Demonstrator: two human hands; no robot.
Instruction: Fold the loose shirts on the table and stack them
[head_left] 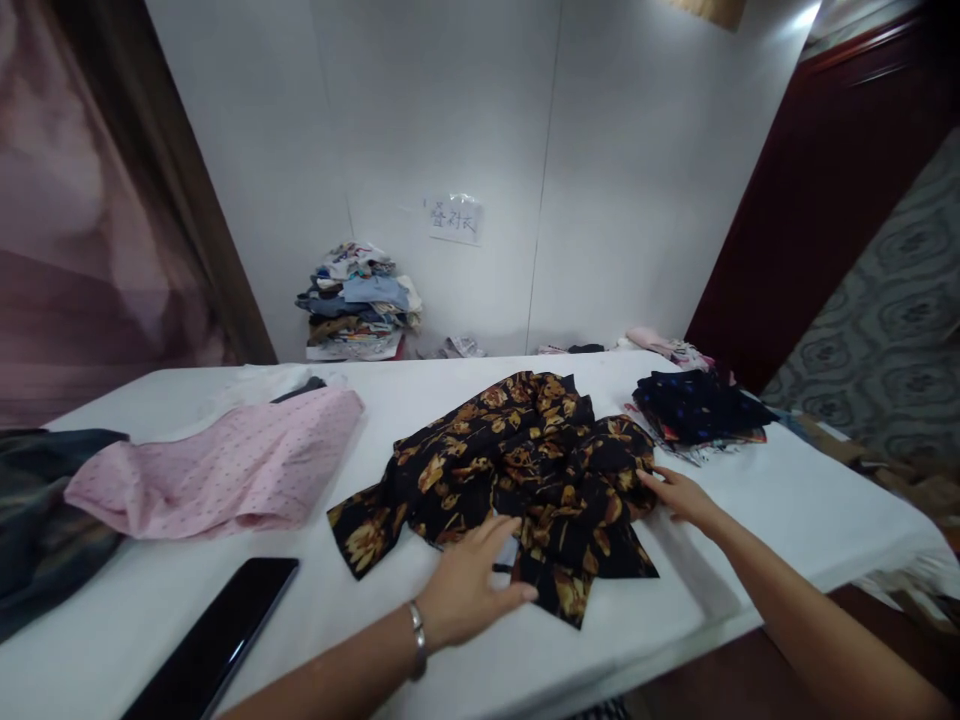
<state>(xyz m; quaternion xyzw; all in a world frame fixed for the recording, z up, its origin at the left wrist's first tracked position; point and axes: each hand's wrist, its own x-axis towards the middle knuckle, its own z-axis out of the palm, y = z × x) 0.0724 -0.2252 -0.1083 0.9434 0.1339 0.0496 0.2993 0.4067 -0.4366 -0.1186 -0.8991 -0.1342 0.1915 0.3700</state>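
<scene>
The black floral garment (pixel 525 470) is lying crumpled at the middle of the white counter (pixel 787 500), directly ahead of the person. Its long axis is running left to right, from a loose corner at the near left towards a bunched mass at the right.

The left hand (pixel 469 585) is resting on the garment's near edge, palm down, fingers loosely spread and slightly curled; it is touching the cloth, and whether it is pinching any of it cannot be told. A metal bracelet (pixel 418 630) is sitting on that wrist. The right hand (pixel 679 495) is lying flat and open against the garment's right edge, fingertips on the fabric, gripping nothing. Both hands are in contact with the garment, the left at its near side, the right at its far right end.

The fabric is appearing thin and limp, black with golden-brown leaf or flower prints, heavily wrinkled and folded over itself.

A pink dotted cloth (pixel 225 465) is lying well apart to the left, a dark phone (pixel 217 635) near the front-left edge, and a dark folded stack (pixel 697 410) just beyond the right hand. A clothing pile (pixel 360 300) is sitting against the wall behind.
</scene>
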